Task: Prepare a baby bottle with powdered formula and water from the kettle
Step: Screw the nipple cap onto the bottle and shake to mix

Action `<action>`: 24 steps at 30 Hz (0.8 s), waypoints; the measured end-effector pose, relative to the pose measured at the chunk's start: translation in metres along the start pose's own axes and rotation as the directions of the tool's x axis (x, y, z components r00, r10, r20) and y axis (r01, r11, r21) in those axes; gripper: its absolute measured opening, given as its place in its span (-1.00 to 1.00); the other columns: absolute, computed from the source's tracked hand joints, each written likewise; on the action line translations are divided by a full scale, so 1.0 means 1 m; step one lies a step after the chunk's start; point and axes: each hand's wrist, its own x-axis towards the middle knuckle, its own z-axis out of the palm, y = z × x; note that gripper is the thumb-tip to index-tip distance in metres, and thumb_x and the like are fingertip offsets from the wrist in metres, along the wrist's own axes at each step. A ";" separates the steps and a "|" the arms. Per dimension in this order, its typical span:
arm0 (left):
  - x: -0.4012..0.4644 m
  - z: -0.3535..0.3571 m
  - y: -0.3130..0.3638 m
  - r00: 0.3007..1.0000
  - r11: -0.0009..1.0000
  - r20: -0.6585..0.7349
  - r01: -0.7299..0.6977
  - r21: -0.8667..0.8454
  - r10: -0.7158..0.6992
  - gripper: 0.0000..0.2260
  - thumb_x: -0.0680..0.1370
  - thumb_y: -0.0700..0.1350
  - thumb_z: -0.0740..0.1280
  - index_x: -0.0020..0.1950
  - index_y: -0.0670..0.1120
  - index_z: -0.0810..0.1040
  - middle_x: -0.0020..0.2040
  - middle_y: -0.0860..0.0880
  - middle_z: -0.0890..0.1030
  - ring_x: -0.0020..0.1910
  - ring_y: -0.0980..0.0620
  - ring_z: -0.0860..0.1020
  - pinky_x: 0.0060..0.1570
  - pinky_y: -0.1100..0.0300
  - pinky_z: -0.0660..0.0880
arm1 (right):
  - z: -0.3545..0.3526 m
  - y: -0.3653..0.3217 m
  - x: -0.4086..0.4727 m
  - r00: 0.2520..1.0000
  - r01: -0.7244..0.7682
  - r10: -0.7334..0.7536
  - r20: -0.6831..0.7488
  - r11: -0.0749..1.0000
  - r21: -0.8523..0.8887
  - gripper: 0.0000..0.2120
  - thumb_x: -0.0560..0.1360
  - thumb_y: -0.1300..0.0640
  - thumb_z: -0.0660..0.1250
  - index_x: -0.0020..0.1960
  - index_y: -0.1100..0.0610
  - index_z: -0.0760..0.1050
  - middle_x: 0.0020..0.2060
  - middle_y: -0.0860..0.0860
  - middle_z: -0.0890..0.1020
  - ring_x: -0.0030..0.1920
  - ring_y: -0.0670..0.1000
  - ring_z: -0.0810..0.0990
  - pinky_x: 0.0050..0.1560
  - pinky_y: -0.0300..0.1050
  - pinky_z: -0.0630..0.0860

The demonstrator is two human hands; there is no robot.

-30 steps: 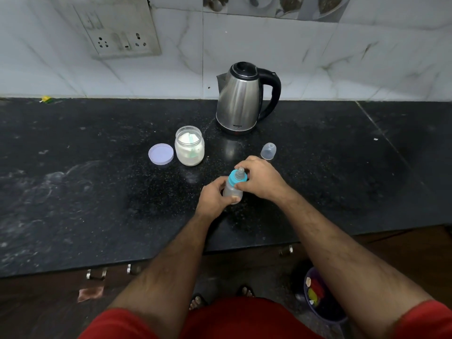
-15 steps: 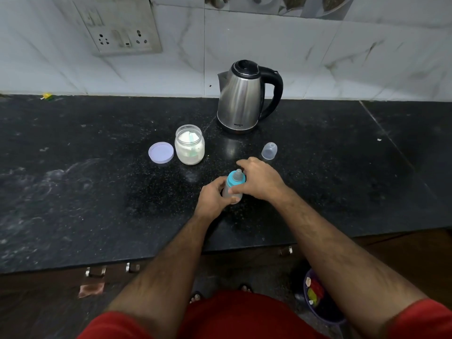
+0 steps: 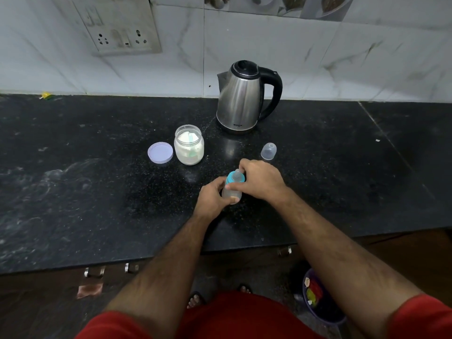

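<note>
A small clear baby bottle (image 3: 231, 193) with a blue collar and teat stands on the black counter (image 3: 97, 192). My left hand (image 3: 210, 200) grips the bottle's body from the left. My right hand (image 3: 263, 181) curls its fingers round the blue collar (image 3: 231, 179) at the top. An open glass jar of white formula powder (image 3: 188, 148), with a scoop inside, stands behind and left. Its lilac lid (image 3: 160, 152) lies beside it. The steel kettle (image 3: 241, 97) with a black handle stands at the back. The bottle's clear cap (image 3: 268, 151) sits to the right.
A tiled wall with a socket panel (image 3: 119, 28) rises behind the counter. Drawer handles (image 3: 94, 271) show below the counter's front edge. A dark bin (image 3: 318, 297) with coloured scraps stands on the floor at the right, near my feet.
Both hands stay on the bottle at the same spot. The fingers of my right hand have shifted slightly round the collar. The camera has tilted a little.
</note>
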 end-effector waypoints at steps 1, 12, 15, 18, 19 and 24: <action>0.000 0.000 0.001 1.000 1.000 -0.003 -0.002 0.001 0.002 -0.56 0.34 -0.15 0.59 0.18 -0.01 0.60 -0.01 0.09 0.69 0.01 0.15 0.64 0.10 0.13 0.56 | 0.000 0.001 0.000 1.000 -0.002 0.002 0.003 1.000 -0.004 -0.37 0.30 -0.44 0.38 0.12 0.02 0.47 -0.02 -0.06 0.58 -0.05 -0.02 0.57 -0.13 -0.07 0.50; 0.002 0.000 -0.001 1.000 1.000 0.000 0.002 -0.012 -0.002 -0.54 0.32 -0.14 0.60 0.18 -0.01 0.60 0.01 0.08 0.69 0.03 0.13 0.65 0.16 0.01 0.57 | -0.003 0.002 0.003 0.999 0.023 -0.025 0.048 0.999 0.040 -0.55 0.32 -0.32 0.45 -0.06 0.02 0.46 -0.19 -0.12 0.54 -0.14 -0.06 0.54 -0.24 -0.13 0.40; 0.001 -0.001 0.000 1.000 1.000 0.004 0.005 0.006 -0.005 -0.56 0.33 -0.14 0.59 0.17 -0.02 0.60 -0.01 0.08 0.69 0.00 0.13 0.64 0.14 0.04 0.58 | 0.001 0.002 0.000 1.000 -0.004 0.004 -0.007 0.998 -0.061 -0.40 0.28 -0.48 0.36 -0.05 0.03 0.44 -0.16 -0.08 0.56 -0.16 -0.05 0.55 -0.25 -0.11 0.41; 0.003 -0.001 -0.001 1.000 1.000 0.008 0.007 0.006 -0.007 -0.52 0.32 -0.13 0.60 0.20 0.00 0.59 0.03 0.10 0.69 0.04 0.15 0.64 0.17 0.03 0.57 | -0.007 0.008 0.002 0.992 0.069 -0.078 0.102 0.994 0.086 -0.31 0.32 -0.30 0.47 0.33 -0.04 0.39 0.09 -0.06 0.50 0.06 -0.04 0.54 -0.04 -0.06 0.51; 0.003 -0.002 -0.001 1.000 1.000 0.010 0.008 0.012 -0.008 -0.51 0.32 -0.12 0.61 0.21 0.01 0.58 0.05 0.10 0.68 0.06 0.16 0.63 0.19 0.03 0.56 | -0.011 0.010 0.004 0.981 0.097 -0.120 0.153 0.984 0.147 -0.30 0.35 -0.19 0.50 0.41 -0.07 0.35 0.14 -0.05 0.48 0.11 -0.04 0.53 0.04 -0.03 0.52; 0.004 0.000 -0.003 1.000 1.000 0.004 0.005 0.029 -0.006 -0.51 0.31 -0.13 0.61 0.20 0.00 0.59 0.03 0.10 0.69 0.04 0.15 0.64 0.17 0.01 0.57 | -0.008 0.009 0.008 0.980 0.105 -0.132 0.149 0.978 0.179 -0.67 0.35 -0.12 0.50 0.03 -0.06 0.50 -0.05 -0.10 0.56 -0.02 -0.07 0.54 -0.08 -0.05 0.53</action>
